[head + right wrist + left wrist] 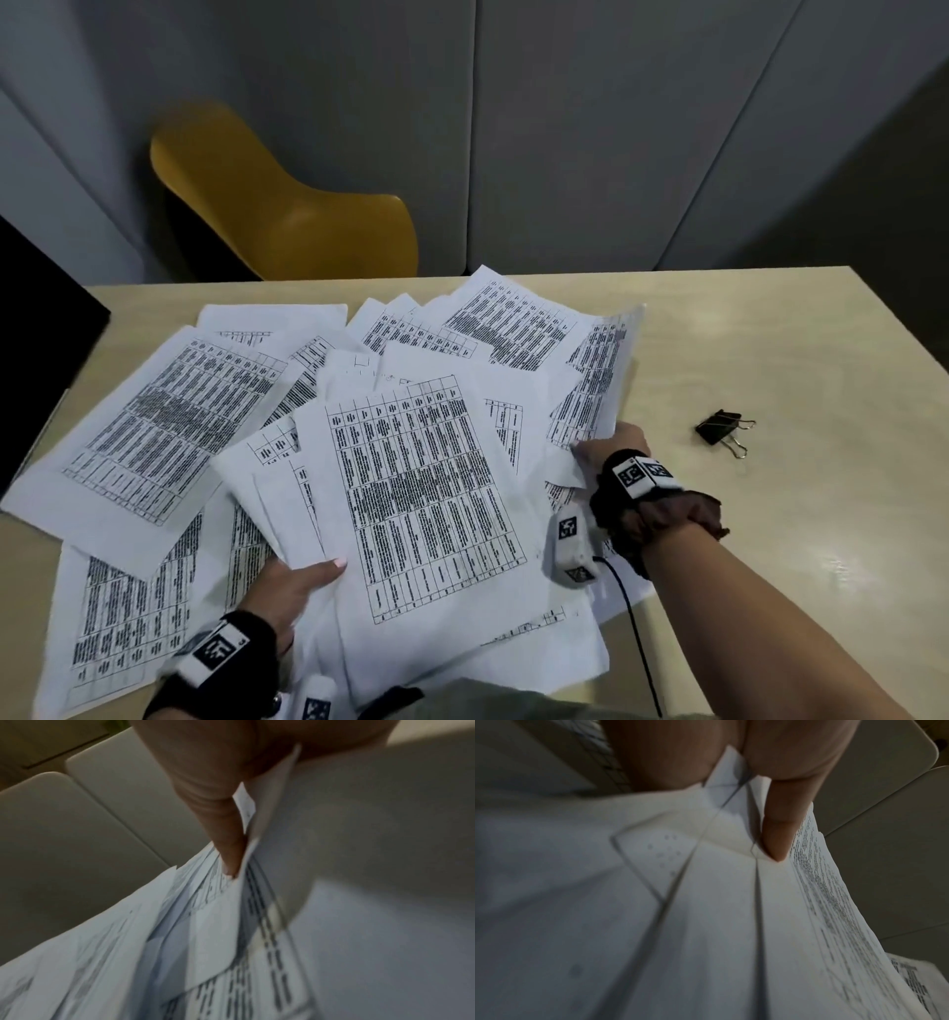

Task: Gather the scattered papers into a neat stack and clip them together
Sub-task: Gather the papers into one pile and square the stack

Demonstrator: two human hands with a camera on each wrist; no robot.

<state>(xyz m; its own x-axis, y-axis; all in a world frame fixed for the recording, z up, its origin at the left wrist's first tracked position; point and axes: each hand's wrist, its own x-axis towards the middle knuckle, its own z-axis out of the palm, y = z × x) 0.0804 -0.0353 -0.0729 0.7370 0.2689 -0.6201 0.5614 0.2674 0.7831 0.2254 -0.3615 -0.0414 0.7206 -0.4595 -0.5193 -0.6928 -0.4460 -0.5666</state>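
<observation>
Several white printed papers (421,488) lie fanned and overlapping over the left and middle of the beige table (770,329). My left hand (292,586) grips the near edge of a lifted bunch of sheets, thumb on top. In the left wrist view the thumb (782,817) lies on the sheets (680,923). My right hand (611,447) pinches the right edge of the sheets, one of which curls upward. The right wrist view shows a finger (223,833) between the papers (205,933). A black binder clip (721,429) lies alone on the table, right of my right hand.
A yellow chair (287,205) stands behind the table's far edge. A dark object (41,334) sits at the table's left edge. Grey wall panels fill the background. Bare tabletop lies right of the papers, around the clip.
</observation>
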